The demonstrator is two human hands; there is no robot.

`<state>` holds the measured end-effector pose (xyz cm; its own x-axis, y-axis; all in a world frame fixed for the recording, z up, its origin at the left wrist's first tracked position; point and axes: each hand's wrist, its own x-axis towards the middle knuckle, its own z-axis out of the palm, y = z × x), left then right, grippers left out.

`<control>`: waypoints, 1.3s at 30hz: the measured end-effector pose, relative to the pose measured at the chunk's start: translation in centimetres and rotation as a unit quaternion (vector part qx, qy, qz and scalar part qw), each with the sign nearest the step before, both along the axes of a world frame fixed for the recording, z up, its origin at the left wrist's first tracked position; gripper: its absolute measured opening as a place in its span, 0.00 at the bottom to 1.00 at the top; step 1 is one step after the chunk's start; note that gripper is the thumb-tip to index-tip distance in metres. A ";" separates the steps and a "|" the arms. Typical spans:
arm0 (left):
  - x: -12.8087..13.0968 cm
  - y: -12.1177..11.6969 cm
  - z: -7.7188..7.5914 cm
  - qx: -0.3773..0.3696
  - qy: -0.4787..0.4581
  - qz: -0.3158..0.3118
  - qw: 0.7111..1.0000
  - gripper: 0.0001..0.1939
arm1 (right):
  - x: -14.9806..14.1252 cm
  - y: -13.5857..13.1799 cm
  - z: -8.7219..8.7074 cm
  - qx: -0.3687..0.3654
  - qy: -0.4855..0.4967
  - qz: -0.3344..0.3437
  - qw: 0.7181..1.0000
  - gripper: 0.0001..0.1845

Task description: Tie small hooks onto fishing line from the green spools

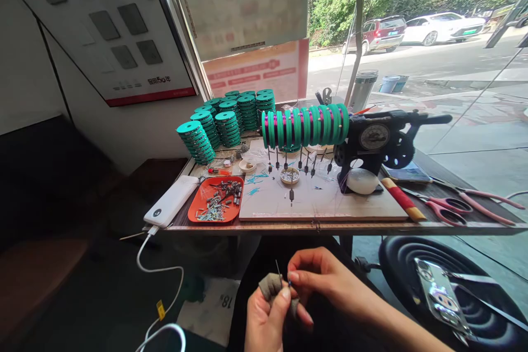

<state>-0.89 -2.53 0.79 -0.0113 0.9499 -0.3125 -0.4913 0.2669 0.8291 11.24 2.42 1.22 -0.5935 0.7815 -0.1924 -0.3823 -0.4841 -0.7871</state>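
Above my lap, in front of the table edge, my left hand [268, 313] is closed in a pinch, with greyish tape wrapped on its fingers. A thin needle-like piece [278, 268] sticks up from between its thumb and forefinger. My right hand [319, 275] meets it from the right, thumb and forefinger pinched on a tiny dark piece whose kind I cannot make out. Beyond them on the table, a row of green spools [305, 126] wound with purple line sits on a black hand-crank winder [375, 140]. Small dark weights [291, 196] hang below the spools.
An orange tray [193, 210] of small metal parts stands left, beside a white power bank [171, 202] with a cable. Stacked green spools [196, 140] fill the back left. Red-handled scissors [445, 210] and pliers [490, 198] lie right. A phone [443, 300] rests on a black round seat.
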 end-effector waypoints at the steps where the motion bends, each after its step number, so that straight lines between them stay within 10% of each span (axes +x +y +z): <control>1: 0.0 0.0 0.0 0.001 0.007 0.004 1.000 0.14 | -0.1 -0.1 0.0 -0.001 0.005 0.004 1.000 0.14; 39: 0.0 0.3 0.0 -0.014 -0.018 0.026 0.999 0.11 | -0.6 0.1 -1.7 0.004 0.104 0.050 0.993 0.08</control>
